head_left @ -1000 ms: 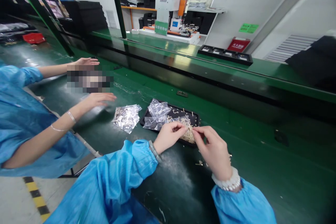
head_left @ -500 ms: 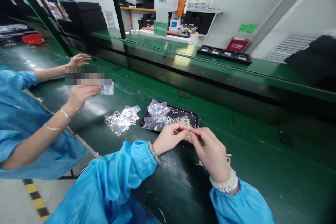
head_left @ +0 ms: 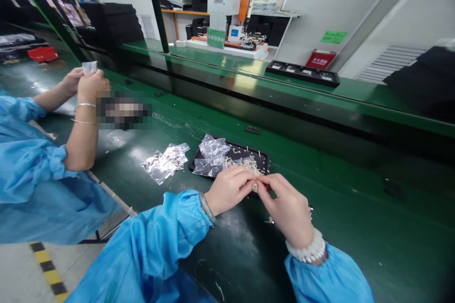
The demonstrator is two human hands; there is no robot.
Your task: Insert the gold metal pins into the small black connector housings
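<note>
Many pale pieces (head_left: 250, 164) remain loose in the black tray (head_left: 253, 150) at our eleven o'clock, with clear bags (head_left: 213, 147); filled-looking bags (head_left: 167, 161) lie on the tabletop (head_left: 341, 227) toward nine. Our left hand (head_left: 229, 189) and right hand (head_left: 287, 206) meet, fingers pinched; anything between is too small to tell. Since half a second ago, the co-worker's hands (head_left: 93, 84) have come together, raising a small bag (head_left: 90, 66) at ten.

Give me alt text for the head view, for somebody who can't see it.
A bare left hand and right hand meet at the fingertips over a black rectangular tray of small beige pieces and clear plastic bags on a dark green bench. Anything pinched there is too small to tell. Further left, a co-worker in blue holds up a small pale packet.
</note>
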